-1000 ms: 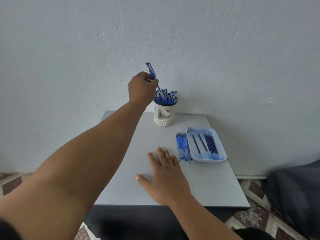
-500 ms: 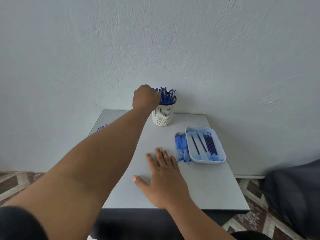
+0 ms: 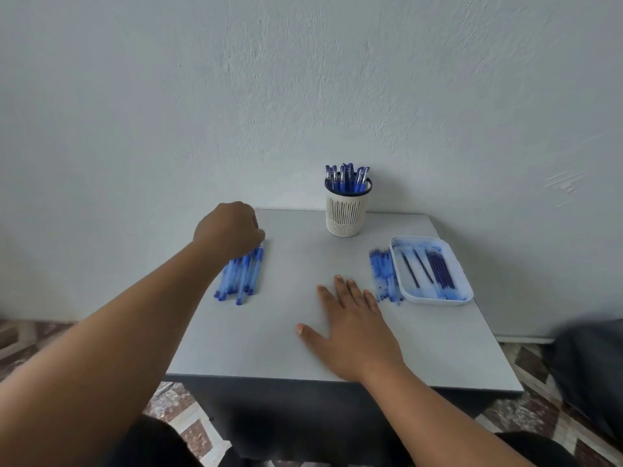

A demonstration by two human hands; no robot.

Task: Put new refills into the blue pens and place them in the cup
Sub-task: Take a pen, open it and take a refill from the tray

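Note:
A white slotted cup point(image 3: 345, 214) stands at the back of the grey table point(image 3: 296, 271) and holds several capped blue pens point(image 3: 347, 178). A pile of blue pens point(image 3: 244, 278) lies on the table's left side. My left hand point(image 3: 227, 230) hovers over the far end of that pile, knuckles up and fingers curled downward. Its fingertips are hidden, so I cannot tell whether it holds a pen. My right hand point(image 3: 350, 325) rests flat on the table, fingers spread, holding nothing. Its fingertips point toward a row of blue refills point(image 3: 384, 274).
A white tray point(image 3: 438, 299) at the right holds several dark blue refills point(image 3: 438, 267) and ink stains. The wall runs just behind the table. A dark cloth shape lies on the patterned floor at the right.
My left hand lowered a pen into the cup, let it go, then swung left and down to the pen pile. The right hand stayed flat on the table.

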